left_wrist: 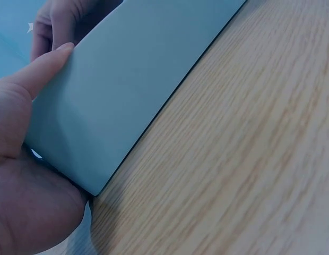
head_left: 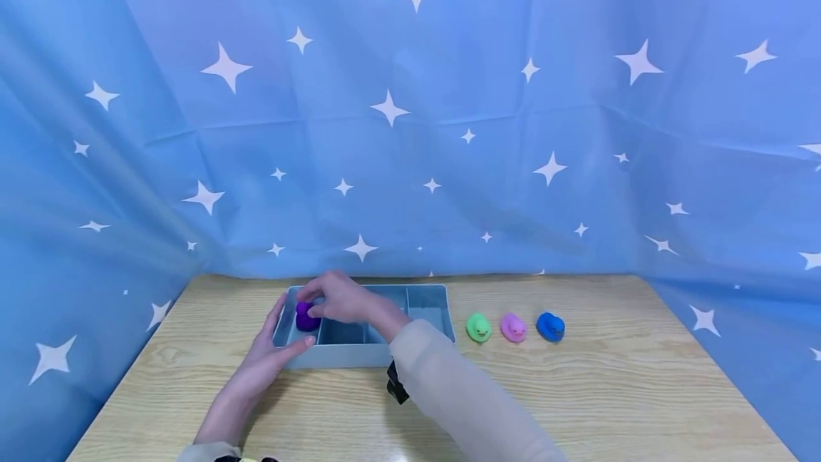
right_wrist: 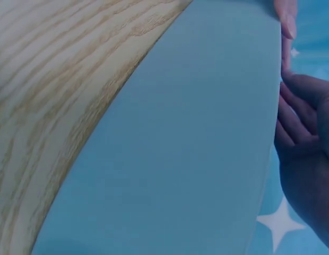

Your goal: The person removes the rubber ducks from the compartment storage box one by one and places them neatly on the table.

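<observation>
Right hand (head_left: 340, 299): reaches over the left end of the tray (head_left: 428, 298), fingers curled down and pinching the purple duck (head_left: 305, 318) from above; the sleeve (head_left: 449, 391) runs back toward the person.
Purple duck: in the leftmost compartment of the tray, under the right fingertips — whether it rests on the floor of the compartment cannot be told.
Left hand (head_left: 266, 358): lies against the tray's near-left corner, fingers straight and together along the left wall, thumb flat on the near wall; in the left wrist view the thumb (left_wrist: 40, 71) presses the tray wall (left_wrist: 127, 85) and the palm cups the corner.
Tray: grey-blue, with several compartments, flat on the table (head_left: 609, 391) toward the back left; the right wrist view shows only its outer wall (right_wrist: 196, 159) and the right fingers (right_wrist: 297, 117) beside it.
Other ducks: green duck (head_left: 478, 327), pink duck (head_left: 513, 327) and blue duck (head_left: 550, 326) — in a row on the table just right of the tray, apart from each other.
Backdrop: blue cloth (head_left: 410, 113) with white stars behind and to both sides.
</observation>
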`<state>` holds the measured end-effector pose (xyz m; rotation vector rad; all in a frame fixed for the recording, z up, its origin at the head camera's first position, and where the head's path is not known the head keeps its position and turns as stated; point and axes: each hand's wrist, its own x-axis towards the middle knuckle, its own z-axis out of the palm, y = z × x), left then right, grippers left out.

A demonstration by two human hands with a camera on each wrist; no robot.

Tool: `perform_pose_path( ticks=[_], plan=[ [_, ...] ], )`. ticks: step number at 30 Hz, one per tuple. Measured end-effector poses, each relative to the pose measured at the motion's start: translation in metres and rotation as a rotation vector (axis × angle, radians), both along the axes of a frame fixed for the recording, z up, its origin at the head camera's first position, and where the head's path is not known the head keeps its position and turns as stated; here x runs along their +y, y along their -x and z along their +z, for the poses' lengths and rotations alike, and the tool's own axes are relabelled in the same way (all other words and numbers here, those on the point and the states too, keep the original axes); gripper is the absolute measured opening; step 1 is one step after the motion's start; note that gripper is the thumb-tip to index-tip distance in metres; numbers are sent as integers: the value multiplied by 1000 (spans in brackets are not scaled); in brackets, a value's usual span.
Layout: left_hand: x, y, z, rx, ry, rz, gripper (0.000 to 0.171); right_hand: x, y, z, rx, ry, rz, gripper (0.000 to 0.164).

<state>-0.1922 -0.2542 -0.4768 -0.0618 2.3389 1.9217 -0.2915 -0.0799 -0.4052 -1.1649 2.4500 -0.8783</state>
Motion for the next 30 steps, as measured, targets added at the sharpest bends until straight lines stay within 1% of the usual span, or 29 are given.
perform_pose_path(
  ticks=[5, 8, 15, 19, 22, 24, 27, 30],
  plan=[
    [1, 1, 1, -5, 6, 1, 105, -3, 2, -3, -2, -12, -19, 37],
    [1, 0, 1, -2, 4, 5, 104, -6, 3, -5, 21, -19, -20, 37],
    [2, -1, 1, 11, -1, 14, 104, -9, 4, -12, 136, -68, 3, 41],
    [2, -1, 1, 18, -6, 17, 103, -12, 2, -12, 159, -83, 4, 41],
    [2, -1, 2, 17, -5, 18, 103, -15, 0, -14, 155, -86, -17, 41],
    [1, -2, 1, 14, -6, 18, 103, -18, -1, -17, 167, -87, -45, 41],
    [2, -2, 1, 7, -6, 18, 103, -19, -3, -21, 186, -69, -80, 39],
    [2, -2, 0, 8, -12, 14, 103, -19, -3, -24, 202, -42, -89, 37]
  ],
)
